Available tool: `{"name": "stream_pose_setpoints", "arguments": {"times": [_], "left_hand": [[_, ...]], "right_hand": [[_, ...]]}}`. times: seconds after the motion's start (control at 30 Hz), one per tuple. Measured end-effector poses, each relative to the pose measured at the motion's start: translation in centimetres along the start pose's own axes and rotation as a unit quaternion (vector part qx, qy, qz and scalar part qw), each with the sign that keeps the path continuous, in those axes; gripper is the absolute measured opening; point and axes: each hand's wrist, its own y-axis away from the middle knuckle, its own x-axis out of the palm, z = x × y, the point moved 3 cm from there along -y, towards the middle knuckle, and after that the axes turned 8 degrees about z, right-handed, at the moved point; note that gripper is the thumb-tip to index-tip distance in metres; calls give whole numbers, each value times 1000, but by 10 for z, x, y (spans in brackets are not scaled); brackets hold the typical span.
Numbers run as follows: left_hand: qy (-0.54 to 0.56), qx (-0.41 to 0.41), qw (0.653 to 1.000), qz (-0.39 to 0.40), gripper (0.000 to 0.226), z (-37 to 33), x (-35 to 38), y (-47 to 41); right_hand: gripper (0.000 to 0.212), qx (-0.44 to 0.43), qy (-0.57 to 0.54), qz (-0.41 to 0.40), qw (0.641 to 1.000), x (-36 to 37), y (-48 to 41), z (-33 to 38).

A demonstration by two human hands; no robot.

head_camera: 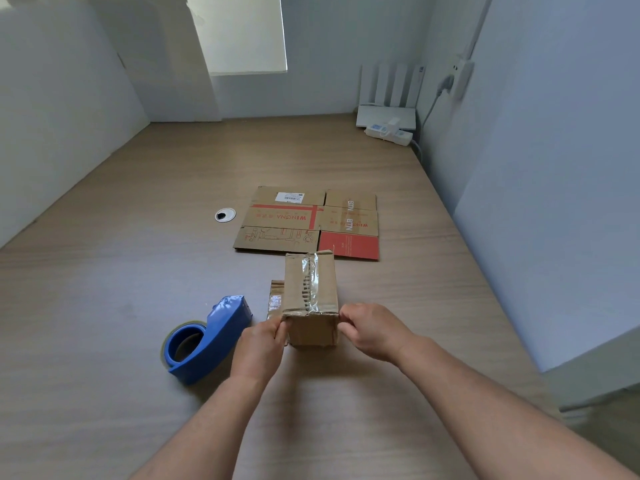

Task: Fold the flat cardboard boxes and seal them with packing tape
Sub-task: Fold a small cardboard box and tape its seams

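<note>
A small folded cardboard box (311, 296) stands on the wooden desk, with clear tape running along its top seam. My left hand (260, 344) pinches the box's near left corner. My right hand (372, 330) grips its near right edge with curled fingers. A loose flap (276, 299) with shiny tape sticks out at the box's left side. Beyond the box lies a flat unfolded cardboard box (308, 221) with red print. A blue tape dispenser (207, 337) rests on the desk to the left of my left hand.
A round cable hole (225, 215) sits in the desk (138, 271) left of the flat box. A white router and a power strip (389, 131) occupy the far right corner, with a cable up the wall. Walls enclose the desk on three sides.
</note>
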Motion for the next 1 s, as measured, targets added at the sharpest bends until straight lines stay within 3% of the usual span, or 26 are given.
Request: {"name": "stream_pose_setpoints", "arguments": {"times": [0.17,0.43,0.6,0.7,0.8,0.87,1.0], "left_hand": [[5,-1,1000,13,31,-3,0,4],[22,-35,998,36,28,-8,5,4],[37,-48,998,23,28,-10,12,11],[14,-37,998,55,23,-15,19,18],[178,-40,981,61,30,-14,24,25],[259,-57,963,34,23,-12,25,30],[154,-31,987,-12,10,-14,26,30]], "right_hand": [[26,-25,24,-26,999,1,0,-1],[19,-86,55,7,995,-7,1,-16],[23,-135,56,-48,988,-4,3,-20],[29,-124,62,-90,986,0,5,-27],[48,-122,59,-107,985,2,2,-37],[54,-129,50,-109,984,1,1,-42],[48,-136,48,-101,984,1,-1,-46]]}}
